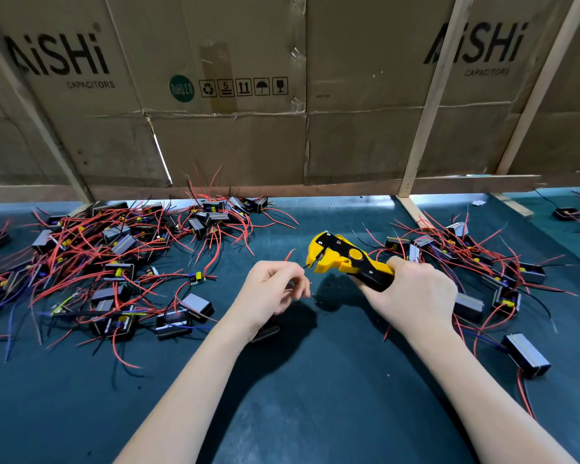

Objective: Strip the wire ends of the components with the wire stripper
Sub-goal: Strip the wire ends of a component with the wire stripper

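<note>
Head view: "AiSHi CAPACITORS", "RoHS 2.0" on cardboard [215,135] behind wire stripper [345,259].

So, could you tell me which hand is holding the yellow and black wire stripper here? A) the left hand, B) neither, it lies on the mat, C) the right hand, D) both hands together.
C: the right hand is wrapped around the handles of the wire stripper, while the left hand pinches a thin wire toward the tool's head.
</note>
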